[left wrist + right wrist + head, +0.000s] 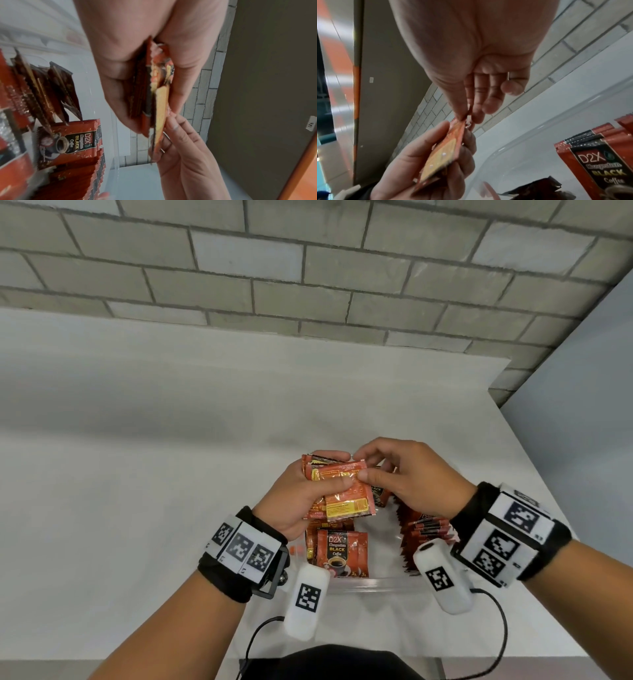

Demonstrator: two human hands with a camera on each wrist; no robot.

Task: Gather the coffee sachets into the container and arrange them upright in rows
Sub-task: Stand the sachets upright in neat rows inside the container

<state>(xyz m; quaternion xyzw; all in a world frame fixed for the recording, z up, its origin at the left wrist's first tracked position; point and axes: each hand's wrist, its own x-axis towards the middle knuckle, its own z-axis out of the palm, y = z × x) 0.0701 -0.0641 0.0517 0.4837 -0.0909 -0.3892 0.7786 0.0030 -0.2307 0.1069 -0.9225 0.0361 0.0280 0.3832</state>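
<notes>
grey brick wall (308,268), white table (137,440)

Upright coffee sachets (342,553) in clear container (363,585): front reads "D2X", "BLACK", "Coffee"; the line between is illegible. Same print on sachets in both wrist views.

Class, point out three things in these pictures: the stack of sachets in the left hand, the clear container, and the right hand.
stack of sachets (346,494): head view, back of top sachet.
clear container (370,583): head view, near rim.
right hand (411,474): head view, back of hand.
</notes>
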